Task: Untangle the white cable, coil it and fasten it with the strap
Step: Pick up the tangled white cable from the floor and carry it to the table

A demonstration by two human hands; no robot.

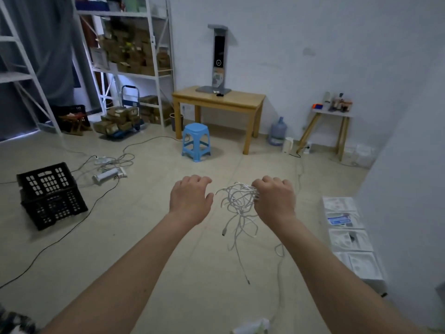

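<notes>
A tangled white cable [237,200] hangs in the air in front of me, its loops bunched at the top and loose ends dangling down, one plug [224,232] at mid height and another lower. My right hand [274,198] grips the top of the bundle with curled fingers. My left hand [190,198] hovers just left of the tangle, fingers loosely curled and holding nothing, its thumb close to a stray strand. No strap is visible.
A black plastic crate [51,195] sits on the floor at left, with power strips and cords [109,168] behind it. A blue stool [195,141] and wooden table [218,102] stand ahead. White boxes [349,235] line the right wall. Another white cord [279,268] trails on the floor.
</notes>
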